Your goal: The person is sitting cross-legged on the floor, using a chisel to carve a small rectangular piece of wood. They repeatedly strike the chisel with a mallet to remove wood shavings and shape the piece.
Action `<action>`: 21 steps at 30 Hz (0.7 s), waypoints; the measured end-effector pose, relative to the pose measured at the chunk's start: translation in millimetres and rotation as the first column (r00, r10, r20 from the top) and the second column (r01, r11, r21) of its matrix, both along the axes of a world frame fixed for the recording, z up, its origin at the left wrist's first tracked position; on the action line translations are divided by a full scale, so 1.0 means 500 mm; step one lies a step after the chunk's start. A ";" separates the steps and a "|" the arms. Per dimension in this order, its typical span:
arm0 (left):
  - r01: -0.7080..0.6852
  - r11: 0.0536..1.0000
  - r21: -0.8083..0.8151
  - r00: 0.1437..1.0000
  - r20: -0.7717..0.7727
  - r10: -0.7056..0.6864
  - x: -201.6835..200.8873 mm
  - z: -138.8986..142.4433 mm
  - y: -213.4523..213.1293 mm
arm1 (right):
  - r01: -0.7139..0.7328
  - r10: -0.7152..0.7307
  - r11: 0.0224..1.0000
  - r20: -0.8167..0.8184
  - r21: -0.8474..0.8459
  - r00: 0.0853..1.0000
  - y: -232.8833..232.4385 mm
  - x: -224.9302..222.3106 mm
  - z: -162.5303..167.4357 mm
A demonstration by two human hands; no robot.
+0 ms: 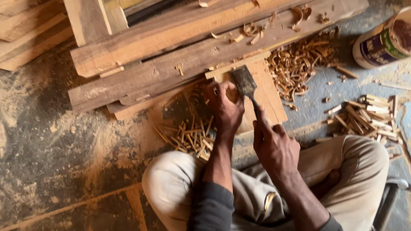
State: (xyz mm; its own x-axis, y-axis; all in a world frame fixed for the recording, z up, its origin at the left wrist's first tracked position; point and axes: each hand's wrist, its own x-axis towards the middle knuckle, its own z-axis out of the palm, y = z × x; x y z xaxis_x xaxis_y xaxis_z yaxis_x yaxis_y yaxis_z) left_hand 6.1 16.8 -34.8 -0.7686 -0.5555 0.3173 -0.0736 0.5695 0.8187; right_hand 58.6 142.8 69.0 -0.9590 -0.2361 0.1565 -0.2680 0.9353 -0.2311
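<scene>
Item: broad flat blade (245, 82) on a dark shank, held low by the right hand (274, 147), fingers wrapped tight about the handle, which the fist hides. The edge rests on a pale board (267, 87) near the board's far end, just below a thin strip (237, 65) that lies across it.

Item: left hand (224, 107), curled and pressed down on the board's left edge, fingertips just beside the blade.

Item: board lies on the floor (64, 141), its far end against two long dark beams (171, 55).

Item: shavings (299, 64), heaped off the board's right edge; more lie on the beams.

Item: short sticks (190, 134) scattered at the board's left edge; a second pile (368, 115) lies well right.

Item: tin (381, 40), at the far right of the floor.

Risks, as judged:
- A slip or a sudden split along the grain may drive the blade toward the left fingers, which sit close.
- The board is held by hand pressure alone and may shift or rock.
- Loose curls underfoot and under the board may let it slide.
</scene>
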 end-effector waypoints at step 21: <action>-0.101 0.933 -0.345 0.990 -0.133 0.058 0.017 0.014 -0.010 | 0.525 0.320 0.029 0.506 -0.850 0.801 0.234 -0.022 -0.119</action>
State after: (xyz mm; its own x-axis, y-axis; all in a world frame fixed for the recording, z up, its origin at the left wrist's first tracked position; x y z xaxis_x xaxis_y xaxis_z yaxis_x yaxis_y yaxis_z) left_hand 14.6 12.0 -27.6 -0.6717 -0.4499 0.5885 -0.0452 0.8178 0.5737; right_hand 47.7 260.0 9.7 -0.9372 -0.1657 -0.3068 0.3428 -0.2776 -0.8974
